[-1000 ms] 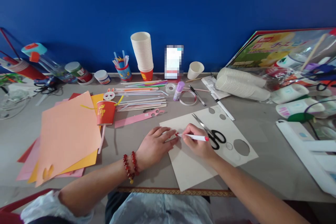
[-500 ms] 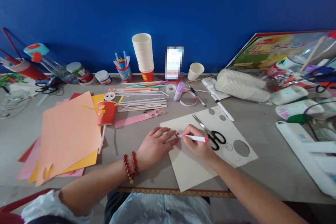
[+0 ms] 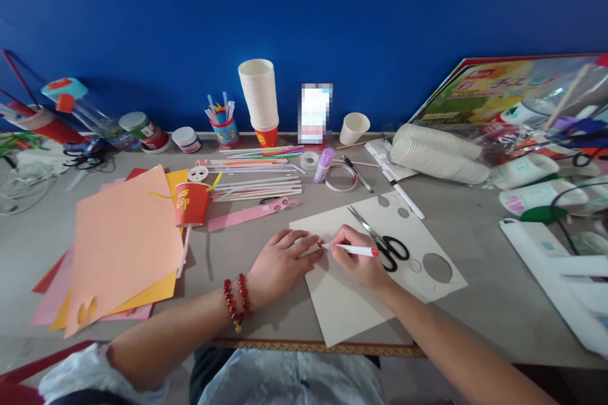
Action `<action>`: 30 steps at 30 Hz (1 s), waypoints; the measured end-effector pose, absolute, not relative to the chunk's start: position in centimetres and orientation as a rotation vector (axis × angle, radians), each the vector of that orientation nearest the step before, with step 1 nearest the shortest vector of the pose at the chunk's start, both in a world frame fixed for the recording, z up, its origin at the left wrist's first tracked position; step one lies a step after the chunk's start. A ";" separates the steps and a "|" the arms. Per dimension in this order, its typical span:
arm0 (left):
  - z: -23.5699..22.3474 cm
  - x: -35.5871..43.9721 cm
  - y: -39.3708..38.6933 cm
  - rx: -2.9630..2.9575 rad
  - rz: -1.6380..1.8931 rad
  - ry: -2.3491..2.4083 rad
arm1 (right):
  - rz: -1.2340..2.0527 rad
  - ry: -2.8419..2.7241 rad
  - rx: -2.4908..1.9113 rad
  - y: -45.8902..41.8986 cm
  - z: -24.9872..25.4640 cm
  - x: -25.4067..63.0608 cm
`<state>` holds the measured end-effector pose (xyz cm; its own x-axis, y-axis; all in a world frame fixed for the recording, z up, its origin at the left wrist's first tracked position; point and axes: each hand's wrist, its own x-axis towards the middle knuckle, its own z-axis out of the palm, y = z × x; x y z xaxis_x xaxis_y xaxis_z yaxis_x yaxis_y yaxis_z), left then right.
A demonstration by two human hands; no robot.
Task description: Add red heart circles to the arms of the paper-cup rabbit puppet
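Note:
My right hand grips a white marker with a red end, its red tip touching down beside my left fingertips. Flat on the upper left part of a white paper sheet lies my left hand, fingers stretched out. Its fingertips press on a small white piece, mostly hidden, that carries a red mark. Black-handled scissors rest on the sheet just past my right hand, blades slightly apart. Round holes are cut in the sheet's right side, and a small paper ring lies near them.
Left of my hands are a red paper cup with a rabbit face and stacked coloured paper. Behind lie straws, a purple glue stick and tape rolls. A tall cup stack and bagged cups stand near the blue wall.

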<state>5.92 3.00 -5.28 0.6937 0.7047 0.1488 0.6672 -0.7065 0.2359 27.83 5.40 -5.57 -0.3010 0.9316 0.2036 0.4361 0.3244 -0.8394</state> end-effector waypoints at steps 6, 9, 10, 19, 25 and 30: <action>-5.3 5.9 3.0 2.744 0.351 1.119 | 0.860 -1.876 -1.223 5.4 -5.6 27.8; -5.2 5.9 3.0 2.745 0.347 1.121 | 0.875 -1.887 -1.220 5.4 -5.4 27.8; -5.2 5.9 3.0 2.744 0.349 1.121 | 0.875 -1.883 -1.222 5.4 -5.4 27.8; -5.6 5.9 3.0 2.774 0.382 1.133 | 0.853 -1.855 -1.235 5.4 -5.4 27.8; -5.6 6.0 3.0 2.779 0.381 1.142 | 0.841 -1.874 -1.236 5.4 -5.5 27.8; -5.6 6.0 3.0 2.777 0.381 1.139 | 0.868 -1.889 -1.216 5.4 -5.6 27.8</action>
